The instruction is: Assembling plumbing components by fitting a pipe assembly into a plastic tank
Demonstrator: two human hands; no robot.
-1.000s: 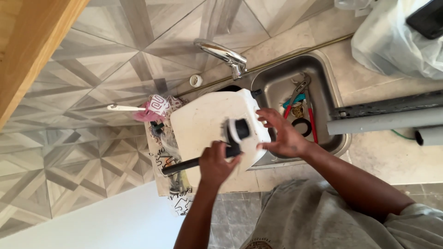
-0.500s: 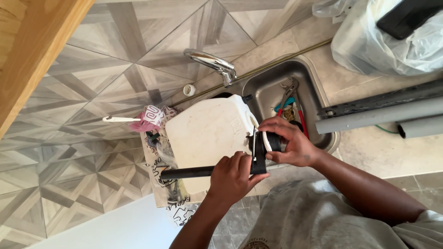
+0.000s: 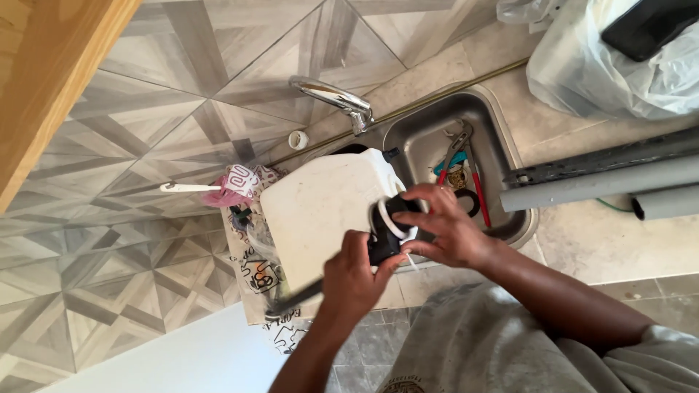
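Over the sink (image 3: 510,218), beside the white container (image 3: 320,211): left hand (image 3: 353,280) clenched on a black-handled tool (image 3: 298,297), right hand (image 3: 444,225) grasping the black fitting (image 3: 389,222). Best practice: steady the fitting while turning squarely.

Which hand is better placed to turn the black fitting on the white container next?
Right, probably. The right hand already has its fingers around the black fitting at the white container. The left hand is occupied gripping the dark tool, so it looks less free.

Tools (image 3: 457,169) in sink (image 3: 502,156)
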